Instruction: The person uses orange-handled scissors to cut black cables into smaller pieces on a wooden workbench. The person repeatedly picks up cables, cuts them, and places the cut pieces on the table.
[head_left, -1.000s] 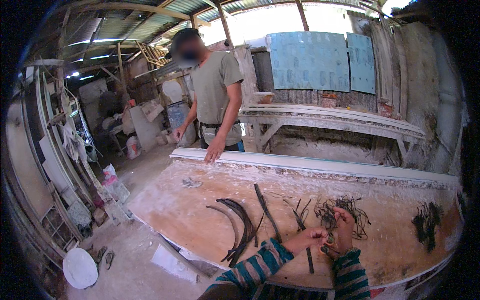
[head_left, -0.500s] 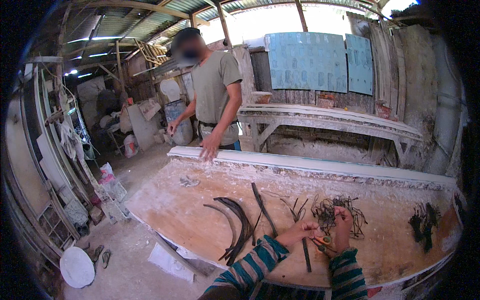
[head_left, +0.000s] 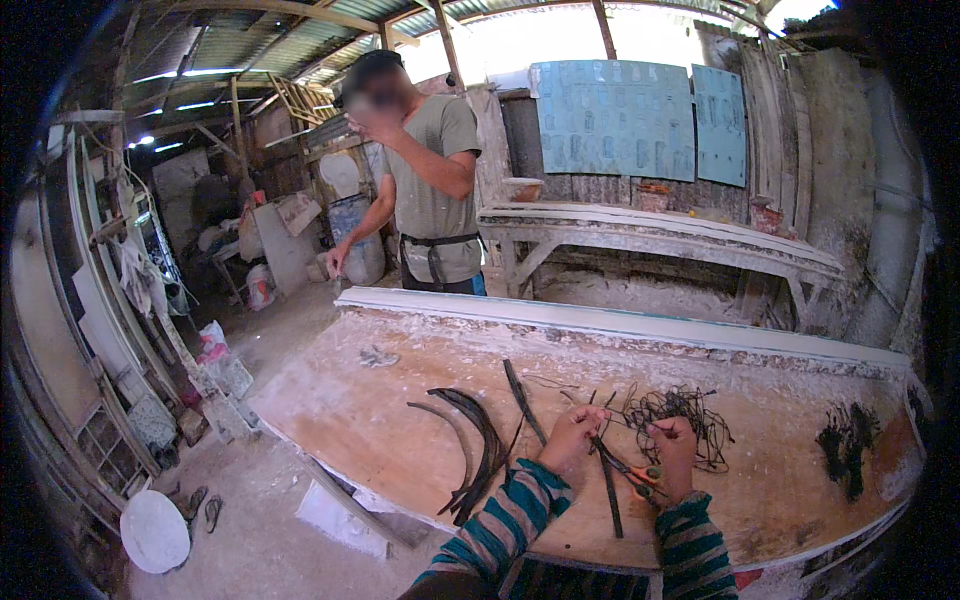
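Both of my hands are pinched over the wooden tabletop, with a thin dark cord stretched between them. My left hand is closed on one end of it. My right hand grips the other end. Below the right fingers are scissors with orange handles, their blades toward my left hand; whether that hand also holds them I cannot tell. A tangle of black cord lies just beyond my right hand. One dark strip rests on the table between my forearms.
Curved black strips and a straighter one lie left of my hands. A black cord bundle sits at the right end. A long white moulding runs along the table's far edge. Another person stands beyond it.
My left hand has moved left and up, away from the right, drawing the cord out between them. The scissors now show more fully. Across the table, the other person has raised one hand to the face.
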